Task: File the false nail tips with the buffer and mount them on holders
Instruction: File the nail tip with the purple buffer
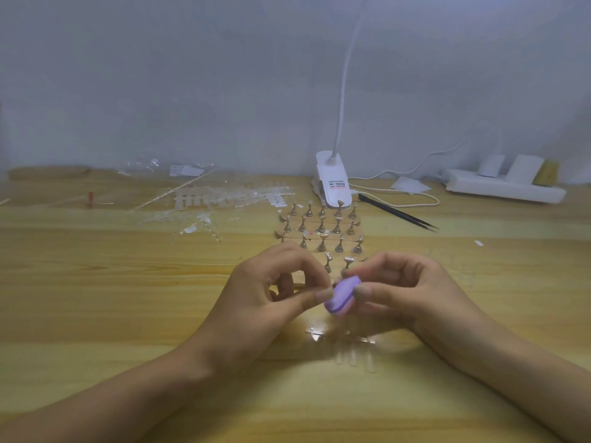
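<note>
My right hand (406, 292) grips a small purple buffer block (341, 295) between thumb and fingers above the wooden table. My left hand (271, 292) pinches something tiny against the buffer's left edge; a clear nail tip is too small to make out there. Behind the hands stand rows of gold nail holders (321, 228) on clear bases, a few carrying tips. A strip of clear false nail tips (348, 346) lies on the table just below the hands.
More clear tip strips and wrappers (220, 199) are scattered at the back left. A white clip lamp (332, 180) stands behind the holders, black tweezers (396, 212) to its right, and a white power strip (502, 187) at the far right. A small red item (91, 198) sits far left.
</note>
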